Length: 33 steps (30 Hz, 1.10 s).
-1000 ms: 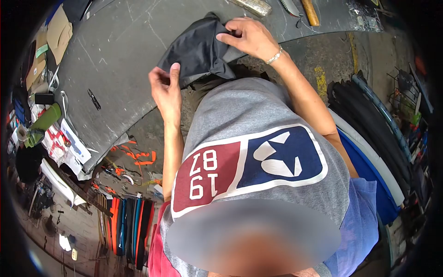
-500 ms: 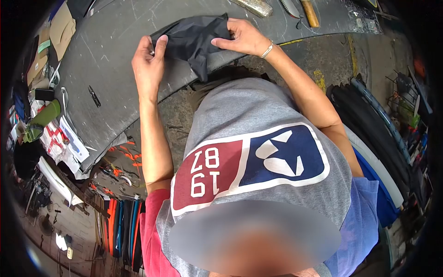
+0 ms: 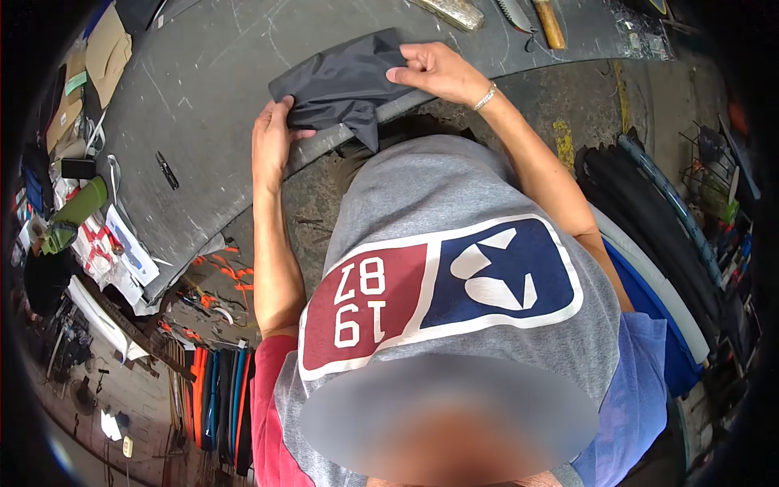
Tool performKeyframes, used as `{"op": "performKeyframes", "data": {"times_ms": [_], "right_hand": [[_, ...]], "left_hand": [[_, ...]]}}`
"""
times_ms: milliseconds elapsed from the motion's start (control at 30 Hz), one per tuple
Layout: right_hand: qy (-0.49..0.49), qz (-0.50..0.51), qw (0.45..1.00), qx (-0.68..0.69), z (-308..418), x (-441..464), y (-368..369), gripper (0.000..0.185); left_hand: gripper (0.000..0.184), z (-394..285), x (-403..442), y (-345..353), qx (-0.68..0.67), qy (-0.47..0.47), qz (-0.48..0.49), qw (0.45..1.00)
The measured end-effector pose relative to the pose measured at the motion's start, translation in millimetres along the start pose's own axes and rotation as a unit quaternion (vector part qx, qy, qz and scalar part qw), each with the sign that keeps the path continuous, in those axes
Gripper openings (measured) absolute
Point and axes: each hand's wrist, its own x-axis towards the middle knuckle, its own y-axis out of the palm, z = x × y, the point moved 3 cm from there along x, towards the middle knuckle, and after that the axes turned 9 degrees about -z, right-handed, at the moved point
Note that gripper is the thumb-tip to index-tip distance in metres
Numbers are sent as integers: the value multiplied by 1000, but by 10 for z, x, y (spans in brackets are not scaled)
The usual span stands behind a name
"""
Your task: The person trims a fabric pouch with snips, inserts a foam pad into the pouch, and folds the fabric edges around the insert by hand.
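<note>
A piece of thin black fabric (image 3: 341,77) lies spread and creased along the near edge of the dark work table, with one pointed corner hanging over the edge. My left hand (image 3: 272,142) is at the fabric's left end; its fingertips touch the cloth, and the thumb stands apart from them. At the other end, my right hand (image 3: 445,75), with a bracelet on the wrist, pinches the fabric's right edge between thumb and fingers.
On the scratched table (image 3: 211,105) lie a black pen (image 3: 166,170), a wooden-handled tool (image 3: 549,24), a serrated blade (image 3: 513,15) and a wrapped block (image 3: 450,12). Cardboard pieces (image 3: 107,53) and a green roll (image 3: 81,200) are at left. Dark fabric rolls (image 3: 649,219) stand at right.
The bunched fabric now lies flatter and more spread out. My left hand has shifted down and slightly right, its thumb now away from the cloth. My right hand has moved slightly right.
</note>
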Motion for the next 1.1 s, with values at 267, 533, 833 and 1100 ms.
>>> {"op": "performKeyframes", "data": {"times_ms": [267,533,833,1100], "right_hand": [[-106,-198,975,4,-46,-222,159,49],[-49,-238,966,-86,340,-20,-56,67],[-340,-189,861,-328,449,181,428,49],[-299,-206,827,-429,277,434,603,51]], "left_hand": [[43,-191,-130,74,247,18,-7,969],[43,-558,217,-50,369,194,-39,908],[61,-356,350,21,378,257,-84,885],[49,-795,-26,372,346,450,-216,794]]}}
